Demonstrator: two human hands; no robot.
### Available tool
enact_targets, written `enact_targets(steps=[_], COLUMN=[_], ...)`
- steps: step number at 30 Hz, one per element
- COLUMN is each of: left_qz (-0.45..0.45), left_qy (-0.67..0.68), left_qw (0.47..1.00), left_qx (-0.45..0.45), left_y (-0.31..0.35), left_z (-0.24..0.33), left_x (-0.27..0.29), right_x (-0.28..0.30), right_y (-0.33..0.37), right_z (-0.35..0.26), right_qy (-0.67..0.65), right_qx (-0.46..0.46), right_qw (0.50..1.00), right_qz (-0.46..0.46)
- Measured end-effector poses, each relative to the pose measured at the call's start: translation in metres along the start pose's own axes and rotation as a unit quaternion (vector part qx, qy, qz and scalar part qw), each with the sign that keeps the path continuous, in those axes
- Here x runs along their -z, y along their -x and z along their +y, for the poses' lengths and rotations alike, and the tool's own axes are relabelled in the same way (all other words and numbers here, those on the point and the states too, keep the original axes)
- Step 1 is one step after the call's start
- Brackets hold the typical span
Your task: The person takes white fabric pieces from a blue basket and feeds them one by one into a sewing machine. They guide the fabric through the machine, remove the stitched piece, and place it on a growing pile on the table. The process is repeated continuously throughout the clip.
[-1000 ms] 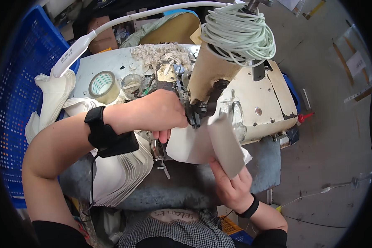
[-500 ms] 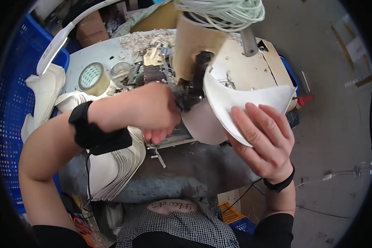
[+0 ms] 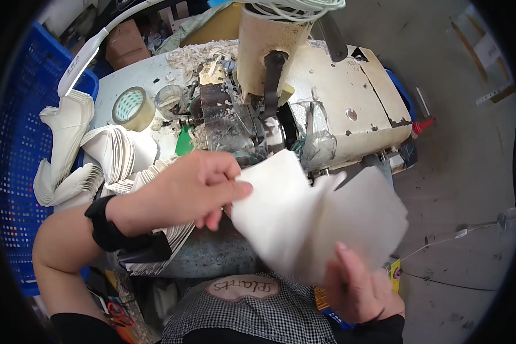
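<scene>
A thin, pale white cut piece (image 3: 275, 200) of sheet material, wide and curved with two lobes, hangs in front of the machine (image 3: 350, 120), partly blurred. My left hand (image 3: 203, 189) pinches its left edge between thumb and fingers. At its lower right is my right hand (image 3: 361, 289), fingers stretched out and somewhat smeared, overlapping the piece; whether it touches the piece is unclear. Directly beyond the piece are the machine's dark working parts, beneath a cream upright housing (image 3: 272, 46). Stacks of similar white pieces (image 3: 112, 155) lie beyond my left forearm.
A tape roll (image 3: 132, 109) and a clear round container (image 3: 169, 101) stand on the machine's left side, near scattered shavings (image 3: 203, 55). A white lamp (image 3: 83, 63) arches over at left. A blue crate (image 3: 17, 155) borders the left side. Red-handled scissors (image 3: 120, 315) lie low left.
The white piece has come away from the machine toward me, turned and spread flatter. My left hand has taken its left edge; my right hand has moved down, its fingers no longer wrapped over it.
</scene>
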State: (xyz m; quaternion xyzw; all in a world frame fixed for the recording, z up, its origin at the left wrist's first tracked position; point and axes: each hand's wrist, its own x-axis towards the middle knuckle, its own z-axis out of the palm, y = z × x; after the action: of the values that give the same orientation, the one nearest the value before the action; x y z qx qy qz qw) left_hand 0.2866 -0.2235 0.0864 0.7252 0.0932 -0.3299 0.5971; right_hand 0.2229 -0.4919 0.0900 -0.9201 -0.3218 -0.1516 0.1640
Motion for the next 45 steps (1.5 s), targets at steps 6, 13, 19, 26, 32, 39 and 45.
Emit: enact_targets(steps=[6,13,19,26,32,39,45], left_qz=[0.072,0.088,0.073,0.069,0.089,0.137,0.206], left_qy=[-0.006,0.01,0.001,-0.046,-0.11,-0.372,-0.366], left_qw=[0.996,0.996,0.997,0.995,0.988,0.885,0.894], left_qx=[-0.046,-0.01,-0.027,-0.051,-0.055,-0.245,-0.157], left_y=[-0.008,-0.002,-0.009,-0.023,-0.01,0.073,0.1], left_z=[-0.021,-0.019,-0.016,-0.01,-0.003,-0.031,-0.052], left_x=[0.024,0.038,0.044,0.034,0.031,0.002,-0.007], right_x=[-0.044,-0.056,-0.056,-0.052,-0.04,-0.025,-0.09], right_y=[0.003,-0.01,-0.019,-0.025,-0.027,0.022,0.116], right_z=[-0.008,-0.026,-0.027,-0.007,0.015,0.079,0.177], right_qy=[-0.163,-0.225,-0.247,-0.2,-0.132,-0.262,-0.573], right_qx=[0.02,0.009,-0.021,-0.011,-0.074,-0.353,-0.419], right_qw=[0.986,0.974,0.968,0.978,0.988,0.86,0.597], right_qz=[0.037,0.039,0.043,0.059,0.04,0.259,0.374])
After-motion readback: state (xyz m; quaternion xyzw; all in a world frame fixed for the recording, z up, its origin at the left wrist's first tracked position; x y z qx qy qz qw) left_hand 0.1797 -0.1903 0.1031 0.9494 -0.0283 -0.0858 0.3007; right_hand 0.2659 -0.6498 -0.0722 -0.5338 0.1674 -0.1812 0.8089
